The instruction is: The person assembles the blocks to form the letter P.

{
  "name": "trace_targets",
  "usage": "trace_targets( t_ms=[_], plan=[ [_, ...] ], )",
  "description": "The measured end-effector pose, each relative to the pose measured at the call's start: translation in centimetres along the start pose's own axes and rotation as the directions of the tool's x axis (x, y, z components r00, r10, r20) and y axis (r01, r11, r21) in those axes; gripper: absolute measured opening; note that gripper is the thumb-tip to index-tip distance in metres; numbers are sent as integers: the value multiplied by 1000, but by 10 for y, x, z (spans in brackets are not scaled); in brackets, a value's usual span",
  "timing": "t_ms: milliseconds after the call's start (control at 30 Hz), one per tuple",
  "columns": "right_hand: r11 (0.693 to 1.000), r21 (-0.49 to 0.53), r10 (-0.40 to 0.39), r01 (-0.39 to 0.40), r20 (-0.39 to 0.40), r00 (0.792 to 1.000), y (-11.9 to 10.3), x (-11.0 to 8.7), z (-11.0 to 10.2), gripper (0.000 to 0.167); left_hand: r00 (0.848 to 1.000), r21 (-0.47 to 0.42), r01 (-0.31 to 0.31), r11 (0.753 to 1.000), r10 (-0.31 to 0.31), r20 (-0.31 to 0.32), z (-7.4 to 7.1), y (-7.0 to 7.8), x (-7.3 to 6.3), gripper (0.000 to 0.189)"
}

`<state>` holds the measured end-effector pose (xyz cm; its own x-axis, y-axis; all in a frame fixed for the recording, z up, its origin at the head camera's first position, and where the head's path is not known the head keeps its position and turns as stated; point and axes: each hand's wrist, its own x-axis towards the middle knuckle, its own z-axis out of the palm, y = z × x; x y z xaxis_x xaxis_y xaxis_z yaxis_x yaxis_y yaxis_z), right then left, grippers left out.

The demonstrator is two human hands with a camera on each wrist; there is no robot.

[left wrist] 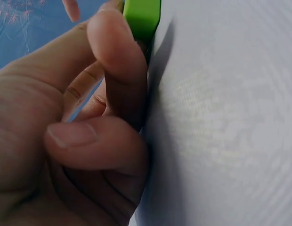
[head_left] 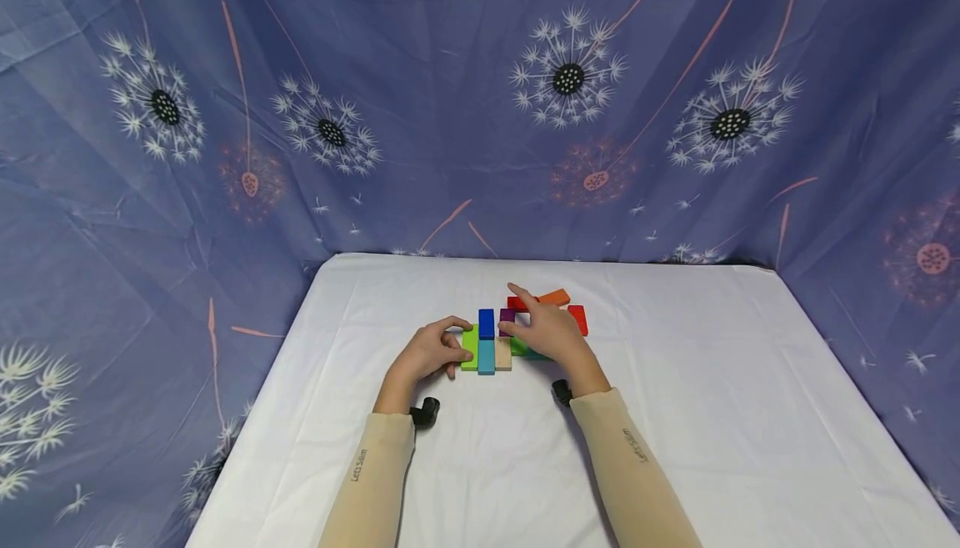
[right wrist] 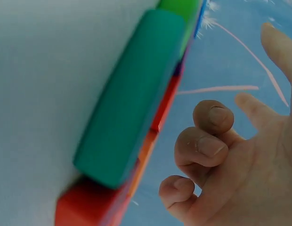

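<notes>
My left hand (head_left: 427, 352) pinches a light green block (head_left: 469, 362) with thumb and forefinger, at the left end of a row of coloured blocks on the white table. Against it lie a light blue block (head_left: 486, 358), a beige block (head_left: 503, 354) and a dark blue block (head_left: 486, 324). Over the row's right part hovers my right hand (head_left: 553, 333), thumb near a purple block (head_left: 507, 315) and forefinger stretched out. In the right wrist view its other fingers curl loosely around nothing, beside a teal block (right wrist: 129, 99). The hand partly hides a green block (head_left: 518, 347) in the head view.
Behind the right hand lie a red block (head_left: 516, 304) and an orange block (head_left: 555, 297); another red block (head_left: 578, 319) lies to its right. A white cloth covers the table (head_left: 712, 414). A blue dandelion-print curtain (head_left: 450, 114) hangs around its back and sides.
</notes>
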<state>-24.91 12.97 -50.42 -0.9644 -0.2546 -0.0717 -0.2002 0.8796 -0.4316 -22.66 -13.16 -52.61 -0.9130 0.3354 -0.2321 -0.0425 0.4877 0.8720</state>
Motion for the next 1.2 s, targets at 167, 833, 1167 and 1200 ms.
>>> trace_targets(
  t_ms=[167,833,1167,1200],
  plan=[
    [1000,-31,-7,7,7,1000,-6,4,10,84,1000,4,-12,1000,12,-1,-1,0,-1,52],
    [994,-112,22,-14,65,998,-19,12,23,76,1000,-25,3,1000,-3,2,-1,-1,-1,49],
    [996,-90,36,-28,90,995,-19,18,26,71,1000,-22,5,1000,-6,-19,1,-1,-3,46],
    [996,-87,38,-30,91,995,-19,18,26,71,1000,-23,6,1000,-6,-20,1,-1,-3,45]
  ],
)
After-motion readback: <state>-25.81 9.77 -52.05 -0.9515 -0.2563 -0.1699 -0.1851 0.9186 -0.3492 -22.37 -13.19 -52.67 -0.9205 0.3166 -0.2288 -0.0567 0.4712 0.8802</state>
